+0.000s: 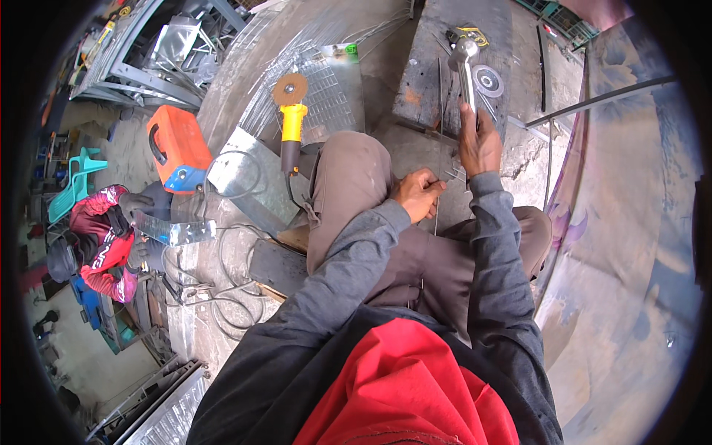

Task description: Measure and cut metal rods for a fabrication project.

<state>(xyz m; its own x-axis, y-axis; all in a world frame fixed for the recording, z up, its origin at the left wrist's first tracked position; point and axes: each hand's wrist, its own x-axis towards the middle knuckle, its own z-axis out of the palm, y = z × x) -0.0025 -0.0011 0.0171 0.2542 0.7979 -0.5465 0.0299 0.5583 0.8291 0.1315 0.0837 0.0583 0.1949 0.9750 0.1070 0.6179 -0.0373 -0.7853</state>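
My right hand (480, 141) is closed around the handle of a silvery metal hammer (466, 74), its rounded head raised over a dark wooden block (423, 81). My left hand (420, 194) rests by my knee with its fingers pinched on a thin metal rod (440, 96). The rod runs from between those fingers up onto the block. A few short bent metal pieces (457, 175) lie on the floor between my hands. On the block, beside the hammer, sit a grey grinding disc (487, 81) and a small yellow-and-black item (472, 35).
A yellow angle grinder (292, 122) with a brown disc lies left of my knee, near sheet metal (252, 174) and a wire grid (319, 89). An orange machine case (178, 144) and looped cables (222, 293) are further left. A co-worker (104, 241) crouches there holding a metal strip.
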